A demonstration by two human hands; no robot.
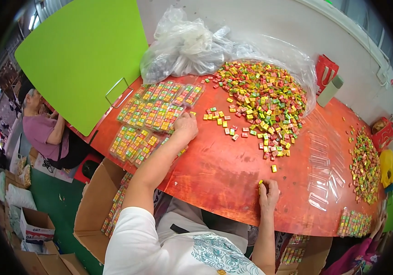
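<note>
A big heap of small red, yellow and green wrapped candies (264, 98) lies on the round reddish table (219, 174), spilling from a clear plastic bag (192, 46). My left hand (186, 126) rests on the edge of several filled clear packs of candies (153, 114) laid in rows at the table's left. Near the front edge, my right hand (268, 192) pinches a small yellow candy (260, 182) against the tabletop. A few loose candies (224, 121) are scattered between the two hands.
An open cardboard box (96, 206) with filled packs stands by my left side. Empty clear sleeves (322, 178) and a second candy pile (365, 165) lie on the right. Another person sits at far left (45, 133); a co-worker's hand (378, 224) shows at lower right.
</note>
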